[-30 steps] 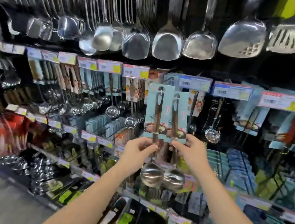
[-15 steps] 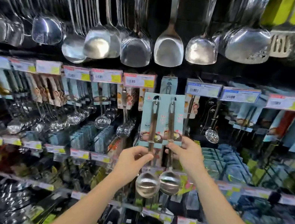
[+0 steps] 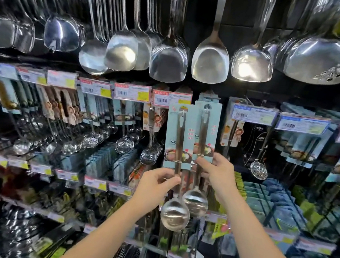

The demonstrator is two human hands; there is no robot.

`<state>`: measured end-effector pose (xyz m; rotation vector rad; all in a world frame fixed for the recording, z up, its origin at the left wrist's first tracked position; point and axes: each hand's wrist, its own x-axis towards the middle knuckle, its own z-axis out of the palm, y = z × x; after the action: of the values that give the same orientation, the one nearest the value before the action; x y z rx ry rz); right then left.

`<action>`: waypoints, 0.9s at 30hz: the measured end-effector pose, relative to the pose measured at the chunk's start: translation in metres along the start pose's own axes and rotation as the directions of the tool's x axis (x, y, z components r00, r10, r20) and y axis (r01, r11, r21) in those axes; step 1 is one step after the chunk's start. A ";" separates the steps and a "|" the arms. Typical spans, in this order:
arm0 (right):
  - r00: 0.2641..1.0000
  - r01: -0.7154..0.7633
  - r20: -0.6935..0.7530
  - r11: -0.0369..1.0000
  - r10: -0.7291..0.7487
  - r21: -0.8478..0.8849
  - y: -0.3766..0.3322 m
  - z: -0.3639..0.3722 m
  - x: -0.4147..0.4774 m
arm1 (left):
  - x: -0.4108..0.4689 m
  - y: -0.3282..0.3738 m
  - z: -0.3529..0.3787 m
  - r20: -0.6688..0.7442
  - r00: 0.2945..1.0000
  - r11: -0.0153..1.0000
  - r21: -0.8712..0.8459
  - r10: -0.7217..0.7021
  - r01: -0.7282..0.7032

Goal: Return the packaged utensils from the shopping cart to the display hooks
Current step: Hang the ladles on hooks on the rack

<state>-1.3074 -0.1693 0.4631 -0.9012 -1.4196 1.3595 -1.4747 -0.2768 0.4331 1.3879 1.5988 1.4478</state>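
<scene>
Hands both raised to the display wall, each holding one pack. Left hand (image 3: 154, 186) pinches the brown handle of the left ladle pack (image 3: 181, 131), thumb against curled fingers, just below the lower edge of its pale blue card. That pack's steel bowl (image 3: 174, 216) hangs under the hand, hollow side toward the camera. Right hand (image 3: 220, 174) grips the right ladle pack (image 3: 208, 131) at the bottom edge of its card, thumb on the front face, the other fingers curled behind. Its bowl (image 3: 195, 202) hangs lower down, between the two forearms. The two bowls overlap in view, the right one sitting higher. Both packs are upright and side by side, the cards overlapping along their inner edges and the right card riding higher than the left. Top of the right card reaches the row of price labels (image 3: 130, 92) and sits in a gap between two of them. The left card's top is just under the same row. Cannot tell whether either hang hole is on a hook; the hook tips are not resolved. Above the labels, steel turners (image 3: 209, 65) and ladles hang by long handles, blades down. To the left of the held packs, carded ladles (image 3: 124, 144) hang in rows beneath the labels. To the right hangs a perforated skimmer (image 3: 259, 169), well apart from the hands. Lower shelves carry more labels and goods, too blurred to identify.
</scene>
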 end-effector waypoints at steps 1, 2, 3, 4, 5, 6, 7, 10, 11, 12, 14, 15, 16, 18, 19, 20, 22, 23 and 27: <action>1.000 -0.003 0.007 1.000 0.003 0.008 0.002 0.002 0.002 | 0.002 -0.002 -0.001 0.002 1.000 1.000 0.009 -0.001 0.001; 1.000 -0.006 0.010 1.000 0.006 0.008 0.004 0.003 0.005 | 0.004 -0.003 -0.002 0.007 1.000 1.000 0.016 -0.006 0.006; 1.000 -0.010 0.009 1.000 0.010 0.005 0.006 0.004 0.007 | 0.005 -0.005 -0.003 0.011 1.000 1.000 0.016 -0.015 0.014; 1.000 -0.015 0.007 1.000 0.014 0.002 0.009 0.005 0.010 | 0.007 -0.007 -0.004 0.014 1.000 1.000 0.012 -0.024 0.024; 1.000 -0.019 0.001 1.000 0.019 0.002 0.010 0.006 0.012 | 0.009 -0.009 -0.004 0.016 0.999 0.999 0.009 -0.033 0.033; 1.000 -0.022 -0.007 1.000 0.022 0.001 0.012 0.007 0.014 | 0.011 -0.010 -0.005 0.021 0.999 0.999 0.007 -0.040 0.040; 1.000 -0.027 -0.016 1.000 0.027 -0.001 0.015 0.007 0.016 | 0.012 -0.011 -0.004 0.024 0.999 0.999 0.009 -0.046 0.046; 0.999 -0.025 -0.043 1.000 0.025 -0.002 0.021 0.006 0.020 | 0.016 -0.013 -0.003 0.033 0.998 0.998 0.002 -0.056 0.056; 0.999 -0.021 -0.046 1.000 0.021 -0.001 0.023 0.006 0.021 | 0.016 -0.015 -0.002 0.034 0.998 0.998 -0.001 -0.059 0.059; 0.999 -0.018 -0.046 1.000 0.019 0.004 0.024 0.005 0.021 | 0.017 -0.016 -0.001 0.034 0.997 0.998 -0.001 -0.063 0.063; 0.999 -0.019 -0.050 0.999 0.021 0.031 0.024 0.004 0.021 | 0.019 -0.018 0.002 0.034 0.997 0.997 -0.002 -0.074 0.074; 0.999 -0.017 -0.051 0.999 0.019 0.039 0.024 0.004 0.021 | 0.020 -0.019 0.004 0.033 0.997 0.997 -0.004 -0.076 0.076; 0.998 -0.014 -0.054 0.999 0.016 0.039 0.025 0.004 0.021 | 0.020 -0.019 0.006 0.028 0.997 0.997 -0.006 -0.073 0.074; 0.998 -0.010 -0.055 1.000 0.011 0.030 0.028 0.005 0.021 | 0.022 -0.021 0.009 0.012 0.998 0.998 -0.010 -0.061 0.061; 0.999 -0.007 -0.051 1.000 0.008 0.024 0.030 0.005 0.021 | 0.023 -0.021 0.010 0.007 0.998 0.998 -0.014 -0.058 0.058; 0.999 -0.007 -0.048 1.000 0.008 0.019 0.031 0.005 0.022 | 0.023 -0.022 0.011 0.005 0.998 0.998 -0.018 -0.057 0.057; 0.999 -0.013 -0.049 1.000 0.014 0.026 0.034 0.005 0.023 | 0.025 -0.023 0.012 0.011 0.998 0.998 -0.020 -0.058 0.059; 0.999 -0.017 -0.048 0.999 0.018 0.034 0.035 0.005 0.024 | 0.025 -0.023 0.013 0.013 0.998 0.998 -0.022 -0.058 0.059; 0.999 -0.029 -0.017 0.997 0.030 0.065 0.039 0.007 0.027 | 0.027 -0.023 0.016 0.006 0.999 0.999 -0.021 -0.038 0.038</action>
<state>-1.3255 -0.1417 0.4284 -0.8932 -1.3459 1.4085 -1.4759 -0.2435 0.4133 1.3411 1.5933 1.4338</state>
